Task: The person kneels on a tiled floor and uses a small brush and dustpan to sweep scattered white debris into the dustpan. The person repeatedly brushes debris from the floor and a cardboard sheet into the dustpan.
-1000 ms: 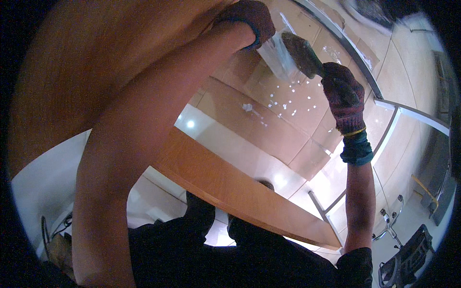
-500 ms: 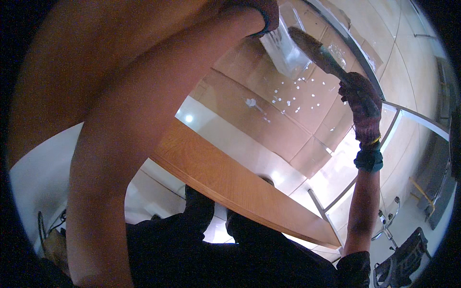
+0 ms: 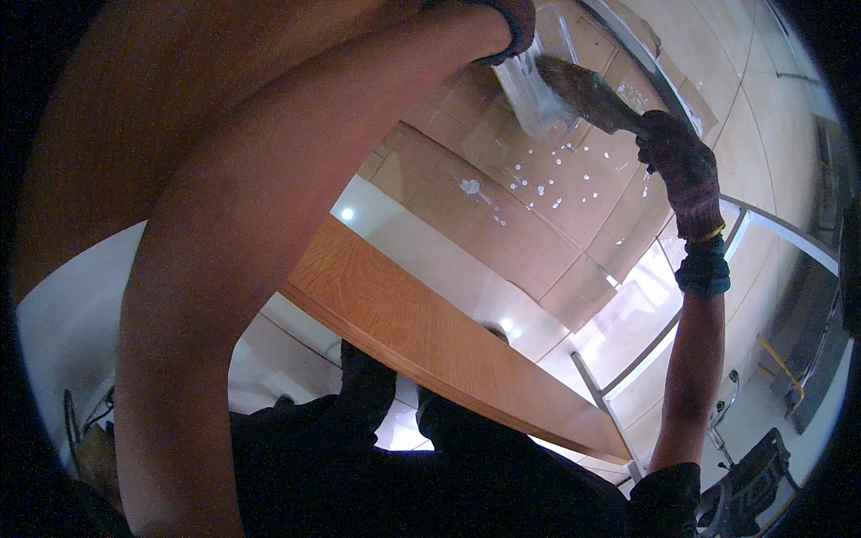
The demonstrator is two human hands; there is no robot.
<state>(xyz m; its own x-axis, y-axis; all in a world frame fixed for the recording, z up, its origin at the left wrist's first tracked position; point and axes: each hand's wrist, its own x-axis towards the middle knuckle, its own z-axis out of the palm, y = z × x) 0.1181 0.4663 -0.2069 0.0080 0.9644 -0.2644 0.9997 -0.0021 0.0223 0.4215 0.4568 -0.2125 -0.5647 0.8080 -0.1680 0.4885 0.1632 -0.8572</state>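
My left hand (image 3: 518, 25), in a dark glove, is at the top edge against a clear plastic container (image 3: 529, 99) smeared with white. It grips the container at its near side; most of the fingers are hidden. My right hand (image 3: 679, 166), in a dark reddish knitted glove, is closed around the handle of a flat, dark brush-like tool (image 3: 587, 94). The tool's broad brownish end reaches over the container's opening; whether it touches the rim I cannot tell. Below lies brown cardboard (image 3: 457, 206) spotted with white drops (image 3: 547, 188).
Close to my body runs a wooden board (image 3: 448, 350) with a light wood grain. Metal frame bars (image 3: 780, 224) stand beyond my right arm. A black chair (image 3: 749, 480) is at the lower right. A large brown wooden surface (image 3: 99, 170) fills the upper left.
My right hand has shifted slightly up and to the right, and the tool lies flatter, its end lower at the container. The container and my left hand have moved slightly right.
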